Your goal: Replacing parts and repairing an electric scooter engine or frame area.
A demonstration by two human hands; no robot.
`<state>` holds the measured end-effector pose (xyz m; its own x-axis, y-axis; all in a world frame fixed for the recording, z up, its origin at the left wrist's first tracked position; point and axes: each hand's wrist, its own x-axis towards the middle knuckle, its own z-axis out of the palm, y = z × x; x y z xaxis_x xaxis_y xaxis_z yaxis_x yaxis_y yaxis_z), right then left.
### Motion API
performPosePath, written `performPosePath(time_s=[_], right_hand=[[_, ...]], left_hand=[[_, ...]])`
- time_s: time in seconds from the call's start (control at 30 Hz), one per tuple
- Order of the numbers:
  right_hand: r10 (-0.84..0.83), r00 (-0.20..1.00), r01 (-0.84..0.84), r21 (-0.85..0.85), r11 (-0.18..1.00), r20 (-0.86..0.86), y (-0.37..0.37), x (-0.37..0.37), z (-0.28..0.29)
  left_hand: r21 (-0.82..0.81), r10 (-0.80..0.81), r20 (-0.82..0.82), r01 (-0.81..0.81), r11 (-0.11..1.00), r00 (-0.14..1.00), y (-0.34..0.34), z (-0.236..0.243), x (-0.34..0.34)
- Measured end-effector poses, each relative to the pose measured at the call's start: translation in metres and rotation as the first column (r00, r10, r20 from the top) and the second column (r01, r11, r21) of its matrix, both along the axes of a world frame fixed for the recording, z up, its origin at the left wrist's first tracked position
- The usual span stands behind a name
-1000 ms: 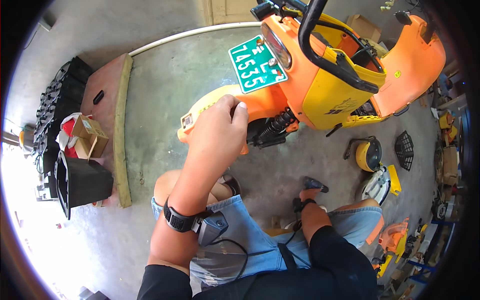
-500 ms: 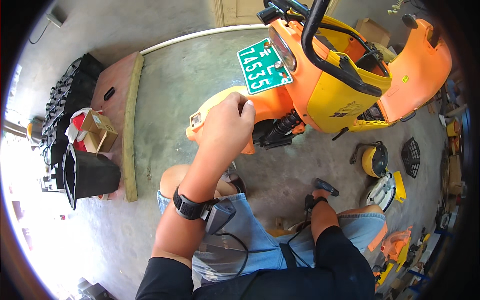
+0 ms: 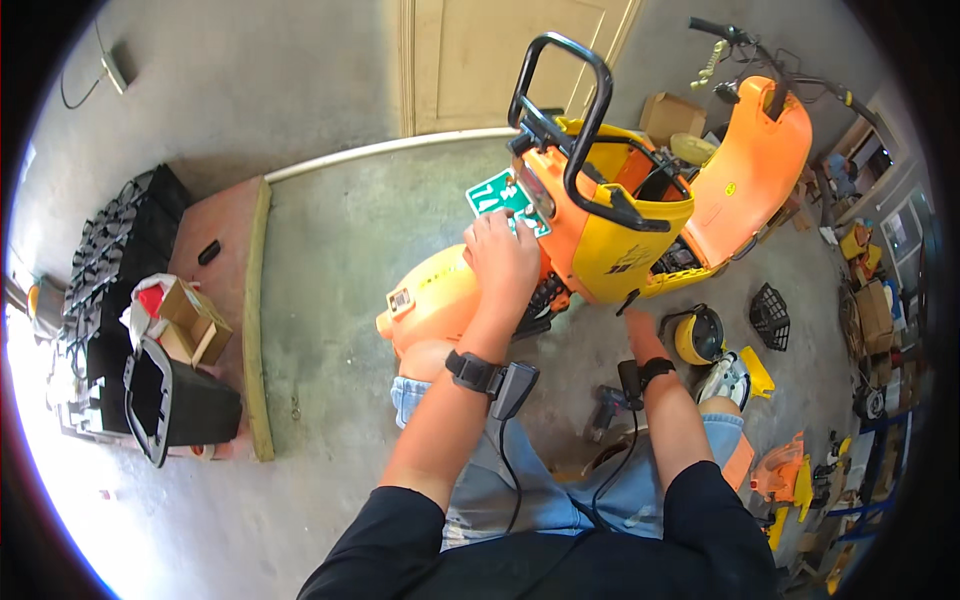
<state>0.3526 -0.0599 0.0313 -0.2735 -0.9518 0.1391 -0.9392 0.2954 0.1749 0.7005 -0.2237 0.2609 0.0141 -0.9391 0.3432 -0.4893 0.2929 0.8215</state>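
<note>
My left hand (image 3: 502,258) has its fingers curled at the lower part of the green licence plate (image 3: 490,192) on the orange-and-yellow scooter (image 3: 612,260); what they grip is hidden. Below it are the orange mudguard (image 3: 440,300) and a black spring strut (image 3: 545,298). My right hand (image 3: 640,330) is low beside the scooter's yellow body, near a short black bar (image 3: 628,300), its fingers hard to see. Beneath it a dark power drill (image 3: 608,410) lies on the floor.
At left, a wooden platform (image 3: 260,360) holds black batteries (image 3: 120,240), a cardboard box (image 3: 190,330) and a black bin (image 3: 195,410). At right lie a yellow helmet (image 3: 695,340), a black mesh basket (image 3: 770,315) and loose panels (image 3: 775,470). A door (image 3: 470,60) stands behind.
My view has shifted, showing more wall and door. My left hand has moved up toward the plate. My right hand has moved up toward the scooter, away from the drill.
</note>
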Motion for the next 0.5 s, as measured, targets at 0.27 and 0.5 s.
performPosePath(time_s=[0.27,0.5], right_hand=[[0.056,0.07,0.524,-0.084,0.847,0.996,-0.089,0.078,-0.031],[0.055,-0.323,0.544,0.138,0.828,0.945,-0.101,0.148,0.058]], left_hand=[[-0.149,-0.194,0.19,0.223,0.963,0.962,0.001,-0.029,0.007],[-0.051,-0.109,-0.035,0.107,0.993,0.993,-0.011,-0.032,0.033]])
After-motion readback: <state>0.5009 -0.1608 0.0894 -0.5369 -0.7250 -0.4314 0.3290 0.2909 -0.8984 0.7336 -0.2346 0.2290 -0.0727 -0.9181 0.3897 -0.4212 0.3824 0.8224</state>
